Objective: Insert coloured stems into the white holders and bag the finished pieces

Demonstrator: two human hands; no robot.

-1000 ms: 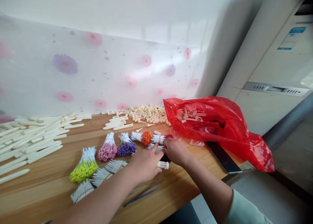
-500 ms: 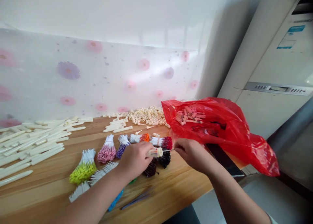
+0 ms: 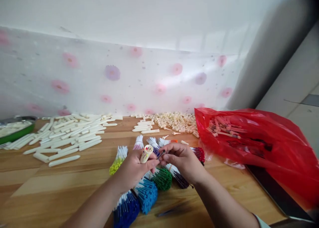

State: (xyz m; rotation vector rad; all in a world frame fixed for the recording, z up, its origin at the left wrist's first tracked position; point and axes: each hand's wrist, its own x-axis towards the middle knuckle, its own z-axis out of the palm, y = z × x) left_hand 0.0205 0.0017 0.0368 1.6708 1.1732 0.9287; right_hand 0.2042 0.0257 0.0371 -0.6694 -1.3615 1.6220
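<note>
My left hand (image 3: 134,170) is wrapped round a cream multicolour pen barrel (image 3: 146,154), its open slotted end tilted up toward me, with a spot of red inside. My right hand (image 3: 183,160) pinches a thin pen refill (image 3: 161,154) with a dark tip, just right of the barrel and apart from its open end. Below and around both hands lie bundles of refills: yellow (image 3: 116,165), light blue (image 3: 147,194), dark blue (image 3: 126,209), green (image 3: 163,179) and dark red (image 3: 199,154). Fingers partly hide the purple bundle (image 3: 156,148).
Many white pen tubes (image 3: 74,135) are spread at the left, beside a green tray (image 3: 22,130). Short cream parts (image 3: 176,121) are heaped by the wall. A red plastic bag (image 3: 261,128) holding pinkish-looking pieces stands right. A thin dark tool (image 3: 171,210) lies near the front.
The view has swung left, bringing the green tray into sight. My hands have come closer together, and the barrel's open end now points up instead of to the right.
</note>
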